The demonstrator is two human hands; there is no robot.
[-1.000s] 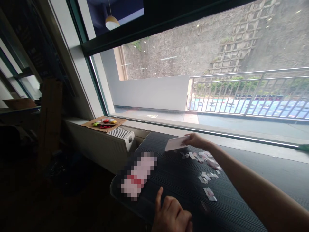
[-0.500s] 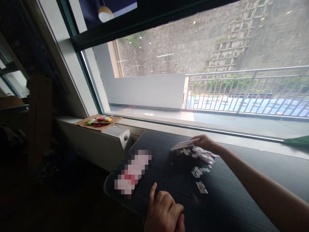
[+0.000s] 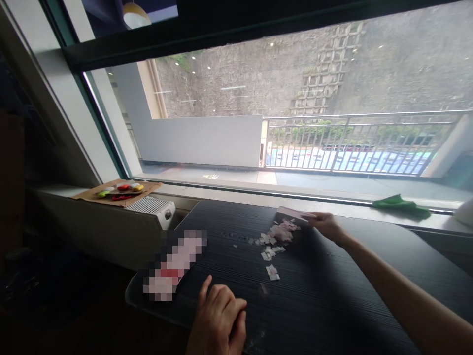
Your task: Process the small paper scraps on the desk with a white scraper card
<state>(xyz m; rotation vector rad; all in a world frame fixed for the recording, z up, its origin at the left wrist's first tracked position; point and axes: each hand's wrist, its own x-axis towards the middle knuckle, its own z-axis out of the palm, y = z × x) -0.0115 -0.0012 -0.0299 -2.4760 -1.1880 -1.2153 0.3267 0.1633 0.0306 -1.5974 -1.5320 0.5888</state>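
At the far side of the dark table [image 3: 318, 286], my R hand [image 3: 327, 226] has the flat white piece [image 3: 291, 213] gripped by its R end, just beside the heap of paper scraps [image 3: 283, 231]; can't tell if its lower edge touches the tabletop. Approx. partway, I'd judge: most scraps are bunched in that one heap, so that bit's prob. done. Left over, as I see it: a small cluster [image 3: 270, 253] just this side of the heap, a lone scrap [image 3: 272, 272] nearer me, a clear strip [image 3: 263, 288] nearer yet, & a tiny bit [image 3: 235, 245] off to the L. My L hand [image 3: 221, 315] is at the near edge, one finger out, the rest bent; palm's hidden, so can't tell if it's got anything. Blurred pink item [image 3: 181, 261] lies at the table's L end, apart from the scraps, w/ neither hand on it.
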